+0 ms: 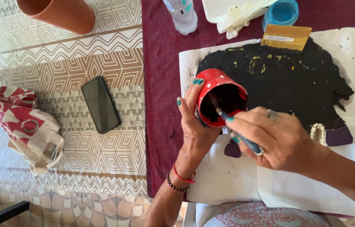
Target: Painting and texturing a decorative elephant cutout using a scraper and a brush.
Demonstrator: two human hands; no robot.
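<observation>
Near the middle of the table (160, 63), on the maroon cloth (160, 126), the left hand (196, 126) is wrapped around a small red pot (217, 90), its fingers closed on the outer wall and the pot tipped so that its dark mouth faces the person; the inside of the pot looks black; the right hand (278, 141) is closed around a thin paintbrush (238, 132) with a blue handle, and the brush's tip reaches into the pot's mouth; both hands hover over white paper sheets (228, 176) laid toward the near edge of the table; beyond them, a large patch of black paint (286, 80) covers the sheet, with yellow flecks showing through; a gold-coloured card (286, 37) lies at the far side of that black patch; a blue round lid (281, 12) and a white tray (219, 8) sit at the table's far edge, just beside a clear plastic bottle (181, 14); on the patterned cloth (60, 71) covering the left half of the table, a black phone (100, 104) lies face up, well apart from the pot; a red-and-white fabric bag (24, 126) sits crumpled by the left edge; a terracotta pot (60, 14) lies tipped at the far left corner; red and beaded bracelets (179, 180) circle the left wrist.
</observation>
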